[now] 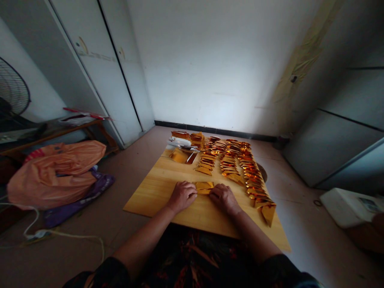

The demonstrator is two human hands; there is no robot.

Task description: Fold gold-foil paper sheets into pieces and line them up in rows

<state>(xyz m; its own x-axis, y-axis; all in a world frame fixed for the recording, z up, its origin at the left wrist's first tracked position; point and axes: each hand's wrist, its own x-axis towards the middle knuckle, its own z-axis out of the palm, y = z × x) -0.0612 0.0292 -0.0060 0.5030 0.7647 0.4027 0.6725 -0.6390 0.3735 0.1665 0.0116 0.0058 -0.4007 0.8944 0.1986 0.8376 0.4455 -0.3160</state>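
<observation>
Gold foil pc (205, 187), shiny, creased, on wooden brd (151, 190)

The person's left forearm (147, 235) and right forearm (257, 236) converge from the lower frame; left hand (182, 196) and right hand (225, 197), backs upward, lie curled, apart, below centre.

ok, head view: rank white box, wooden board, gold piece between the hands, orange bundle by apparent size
1. Wooden board
2. Orange bundle
3. White box
4. Gold piece, clearly smallest
</observation>
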